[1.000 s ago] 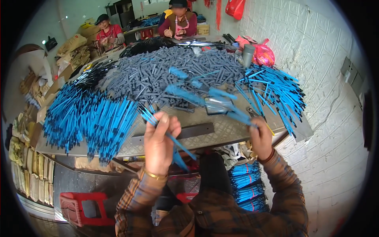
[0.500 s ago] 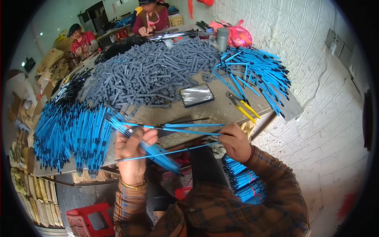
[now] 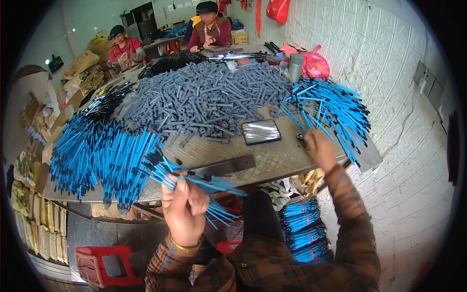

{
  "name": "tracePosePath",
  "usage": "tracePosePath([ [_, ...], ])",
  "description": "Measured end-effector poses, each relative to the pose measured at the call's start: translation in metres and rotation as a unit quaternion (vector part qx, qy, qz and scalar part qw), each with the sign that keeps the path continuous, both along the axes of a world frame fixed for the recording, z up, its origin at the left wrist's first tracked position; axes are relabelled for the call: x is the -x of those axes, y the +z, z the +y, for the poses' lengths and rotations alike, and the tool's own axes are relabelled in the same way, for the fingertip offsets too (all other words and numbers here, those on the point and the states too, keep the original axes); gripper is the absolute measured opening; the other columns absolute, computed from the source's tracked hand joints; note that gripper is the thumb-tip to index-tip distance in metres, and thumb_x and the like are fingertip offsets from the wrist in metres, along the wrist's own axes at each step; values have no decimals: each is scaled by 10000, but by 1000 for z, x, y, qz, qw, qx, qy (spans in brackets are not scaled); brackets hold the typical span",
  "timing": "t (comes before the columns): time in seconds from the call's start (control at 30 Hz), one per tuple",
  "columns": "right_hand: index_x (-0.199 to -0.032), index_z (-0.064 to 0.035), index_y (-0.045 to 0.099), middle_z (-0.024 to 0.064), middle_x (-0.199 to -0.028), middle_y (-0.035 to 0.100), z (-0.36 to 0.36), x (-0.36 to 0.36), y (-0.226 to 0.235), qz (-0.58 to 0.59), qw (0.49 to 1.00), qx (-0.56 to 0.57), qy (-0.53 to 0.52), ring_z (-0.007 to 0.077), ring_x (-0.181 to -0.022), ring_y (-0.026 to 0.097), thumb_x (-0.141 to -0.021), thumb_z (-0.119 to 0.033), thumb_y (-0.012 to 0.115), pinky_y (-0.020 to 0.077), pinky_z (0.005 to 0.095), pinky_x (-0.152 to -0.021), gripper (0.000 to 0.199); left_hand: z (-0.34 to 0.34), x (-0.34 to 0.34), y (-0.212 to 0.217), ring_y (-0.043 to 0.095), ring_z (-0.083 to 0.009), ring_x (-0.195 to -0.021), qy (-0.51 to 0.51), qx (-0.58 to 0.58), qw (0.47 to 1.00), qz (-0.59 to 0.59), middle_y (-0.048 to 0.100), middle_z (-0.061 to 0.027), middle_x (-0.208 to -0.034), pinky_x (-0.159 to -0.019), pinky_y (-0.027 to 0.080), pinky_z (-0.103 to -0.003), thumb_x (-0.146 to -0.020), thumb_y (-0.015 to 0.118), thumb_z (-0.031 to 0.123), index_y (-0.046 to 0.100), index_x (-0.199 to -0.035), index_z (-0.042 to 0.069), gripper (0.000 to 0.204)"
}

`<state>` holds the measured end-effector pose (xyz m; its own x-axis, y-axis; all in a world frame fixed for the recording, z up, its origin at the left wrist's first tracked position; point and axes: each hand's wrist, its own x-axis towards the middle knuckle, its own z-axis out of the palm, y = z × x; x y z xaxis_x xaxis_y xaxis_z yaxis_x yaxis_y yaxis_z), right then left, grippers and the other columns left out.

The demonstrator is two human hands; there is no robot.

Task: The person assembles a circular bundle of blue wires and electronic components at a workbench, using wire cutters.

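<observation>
My left hand (image 3: 184, 207) is closed round a loose bundle of thin blue rods (image 3: 221, 187) with black ends, held above the table's near edge. Out to the right, my right hand (image 3: 320, 148) reaches over the table with its fingers curled together at the near end of a spread pile of blue rods (image 3: 335, 100). What those fingers hold, if anything, is hidden. Beside them lie pliers (image 3: 301, 140), mostly covered by the hand. Left of my left hand, rows of similar blue rods (image 3: 114, 163) rest on the table's edge.
A large heap of grey plastic pieces (image 3: 209, 95) fills the table's middle. A case of silver pins (image 3: 262, 132) and a dark flat bar (image 3: 226, 166) lie nearer me. Tied blue bundles (image 3: 301, 228) sit below right, a red stool (image 3: 85, 265) below left. Two people sit beyond.
My right hand has left the rods stretched between my hands and moved right, over to the pliers and right-hand pile. My left hand keeps the bundle, lower and further right in view.
</observation>
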<state>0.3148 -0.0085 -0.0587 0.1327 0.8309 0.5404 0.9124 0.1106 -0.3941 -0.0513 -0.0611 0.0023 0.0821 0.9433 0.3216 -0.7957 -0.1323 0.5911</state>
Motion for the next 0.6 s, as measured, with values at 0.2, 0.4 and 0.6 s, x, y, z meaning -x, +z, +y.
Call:
tracePosePath([
  [0.2,-963,-28,589,208,-833,630,65,-100,-40,-225,933,240,-144,392,-756,605,-867,-298,489,480,478,-685,303,-13,9,5,387,-66,-440,-100,-8,994,45,590,-116,-687,-413,284,-200,-909,524,139,485,-1088,52,203],
  [0.4,-935,-40,582,231,-848,630,61,-105,-35,-88,969,104,-206,398,-777,606,-854,-318,495,481,482,-694,302,-10,10,-8,403,-79,-425,74,-48,968,236,637,-190,-795,-424,309,-186,-917,505,108,464,-1113,38,212],
  [0.6,-1034,-78,547,216,-838,620,39,-95,-13,-49,987,75,-133,367,-802,608,-872,-276,486,485,469,-715,263,-4,-7,-34,419,-78,-447,210,-101,941,244,634,-193,-856,-437,339,-190,-924,492,93,436,-1132,37,223],
])
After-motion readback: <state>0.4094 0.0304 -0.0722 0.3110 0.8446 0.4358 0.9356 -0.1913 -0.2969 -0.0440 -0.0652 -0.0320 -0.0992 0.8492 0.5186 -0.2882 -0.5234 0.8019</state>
